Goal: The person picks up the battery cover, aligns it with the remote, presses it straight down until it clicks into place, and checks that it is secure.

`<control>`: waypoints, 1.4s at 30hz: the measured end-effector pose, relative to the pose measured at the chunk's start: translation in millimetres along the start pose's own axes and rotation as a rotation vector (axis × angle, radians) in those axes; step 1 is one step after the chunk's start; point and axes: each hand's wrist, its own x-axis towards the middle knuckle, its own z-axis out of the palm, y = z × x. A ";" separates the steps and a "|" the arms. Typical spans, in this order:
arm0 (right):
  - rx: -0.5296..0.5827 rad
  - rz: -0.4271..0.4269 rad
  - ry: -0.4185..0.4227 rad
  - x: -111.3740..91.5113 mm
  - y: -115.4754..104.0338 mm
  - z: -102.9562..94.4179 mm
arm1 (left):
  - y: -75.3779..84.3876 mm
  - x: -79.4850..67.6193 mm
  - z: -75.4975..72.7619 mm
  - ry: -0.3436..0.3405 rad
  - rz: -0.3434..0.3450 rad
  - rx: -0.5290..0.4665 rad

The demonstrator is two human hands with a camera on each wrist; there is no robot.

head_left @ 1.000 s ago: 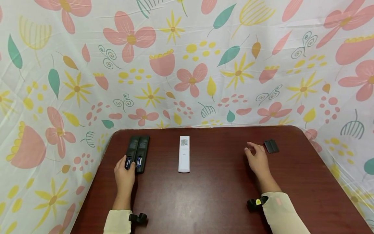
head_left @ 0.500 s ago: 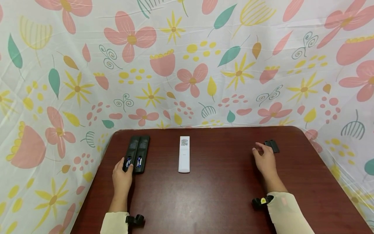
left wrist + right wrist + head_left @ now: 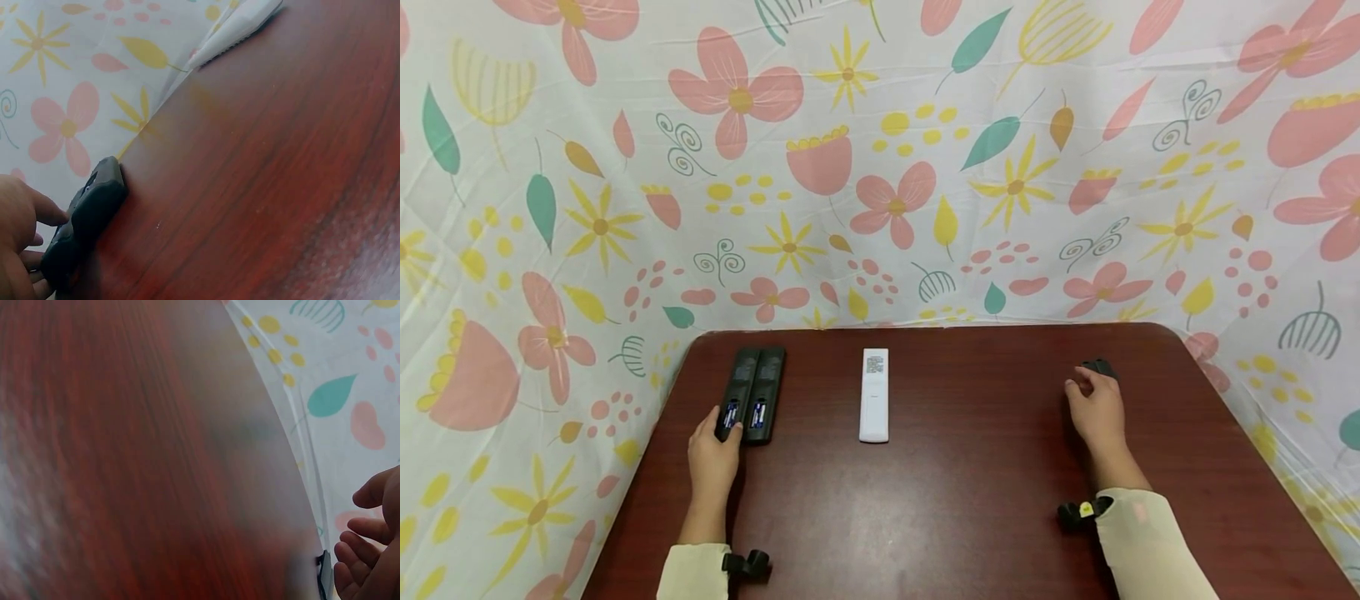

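Note:
Two black remote controls (image 3: 766,392) lie side by side at the table's left, backs up, with blue batteries showing in their uncovered compartments. My left hand (image 3: 712,454) grips the lower end of the left remote control (image 3: 742,375), thumb on one side and fingers on the other. The left wrist view shows a black remote (image 3: 94,219) end-on beside my fingers (image 3: 47,209). At the far right, my right hand (image 3: 1097,408) hovers at the black battery covers (image 3: 1102,367), its fingers loosely bent and partly hiding them. A cover (image 3: 323,575) appears just beside those fingertips in the right wrist view.
A white remote control (image 3: 873,396) lies back up near the middle of the brown table (image 3: 925,500). A flower-printed cloth (image 3: 887,167) hangs behind and along both sides of the table.
My right hand has moved right and now overlaps the battery covers. My left hand shifted slightly left around the remote control, then stayed still.

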 end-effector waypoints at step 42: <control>-0.213 0.133 -0.167 22.3 18.3 -22.6 | -3.0 1.4 5.9 0.056 -0.018 0.017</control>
